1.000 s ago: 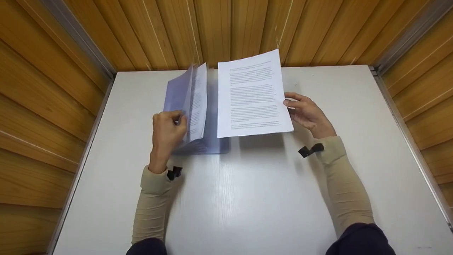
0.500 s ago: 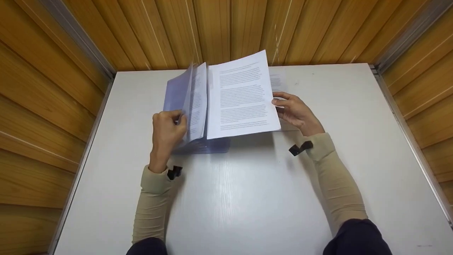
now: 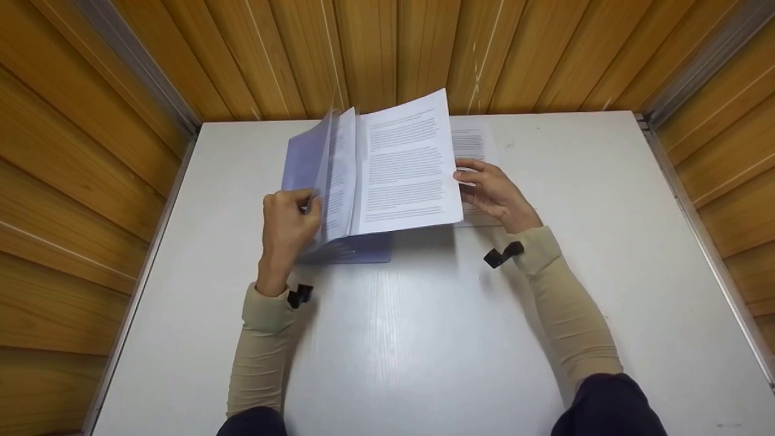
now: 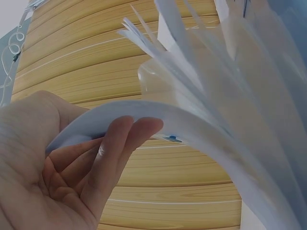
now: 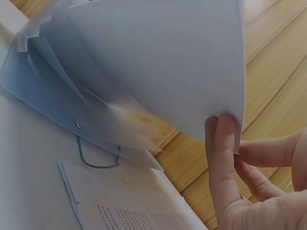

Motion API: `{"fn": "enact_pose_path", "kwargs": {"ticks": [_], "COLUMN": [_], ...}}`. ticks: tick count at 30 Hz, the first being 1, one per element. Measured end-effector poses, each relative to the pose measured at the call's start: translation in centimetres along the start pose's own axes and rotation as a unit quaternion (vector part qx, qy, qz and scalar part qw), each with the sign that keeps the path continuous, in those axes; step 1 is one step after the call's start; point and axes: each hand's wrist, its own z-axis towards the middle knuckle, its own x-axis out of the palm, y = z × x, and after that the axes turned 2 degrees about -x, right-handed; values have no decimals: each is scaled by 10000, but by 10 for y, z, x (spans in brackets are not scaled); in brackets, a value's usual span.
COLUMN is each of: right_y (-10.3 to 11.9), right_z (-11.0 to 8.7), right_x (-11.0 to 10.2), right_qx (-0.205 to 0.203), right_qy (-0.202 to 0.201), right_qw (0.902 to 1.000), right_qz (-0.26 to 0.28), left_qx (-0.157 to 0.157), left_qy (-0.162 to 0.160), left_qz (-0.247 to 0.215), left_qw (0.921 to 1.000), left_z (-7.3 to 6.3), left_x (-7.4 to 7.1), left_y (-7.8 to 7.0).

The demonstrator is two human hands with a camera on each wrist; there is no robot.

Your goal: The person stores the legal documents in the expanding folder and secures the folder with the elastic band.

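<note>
A blue-violet folder (image 3: 303, 160) with clear sleeves lies opened at the back of the table in the head view. My left hand (image 3: 287, 221) pinches its raised cover and front leaves, which bend in an arc in the left wrist view. From the right, my right hand (image 3: 496, 194) pinches the edge of a printed paper sheet (image 3: 405, 166), thumb in front and fingers behind. The sheet is tilted above the table, its left edge in among the clear sleeves; exactly which sleeve cannot be told. In the right wrist view, the fingertips (image 5: 224, 132) press the sheet's lower corner.
Another printed sheet (image 3: 471, 140) lies on the white table (image 3: 387, 339), partly behind the held one. A thin dark loop (image 5: 98, 166) hangs by the folder in the right wrist view. Wooden panels (image 3: 418, 48) stand along the table's back and sides.
My right hand has moved left with the paper sheet, bringing its left edge in among the folder's sleeves and uncovering the sheet behind. The left hand has stayed in place.
</note>
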Motion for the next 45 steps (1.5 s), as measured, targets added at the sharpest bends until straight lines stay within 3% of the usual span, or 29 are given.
{"fn": "enact_pose_path", "kwargs": {"ticks": [6,18,34,45], "right_y": [-3,-11,-23,-35], "right_z": [2,5,14,23], "right_x": [9,19,41,60], "right_qx": [33,24,31,42], "right_qy": [108,128,5,-65], "right_qw": [9999,9998,9995,9990], "right_qz": [39,-166,-311,-444], "left_qx": [144,-66,104,22], "left_qy": [19,80,60,35], "left_qz": [133,114,-52,-17], "left_qw": [9998,9999,9999,10000], "left_z": [1,0,1,0], "left_x": [1,3,3,1], "left_y": [-1,-2,1,3]}}
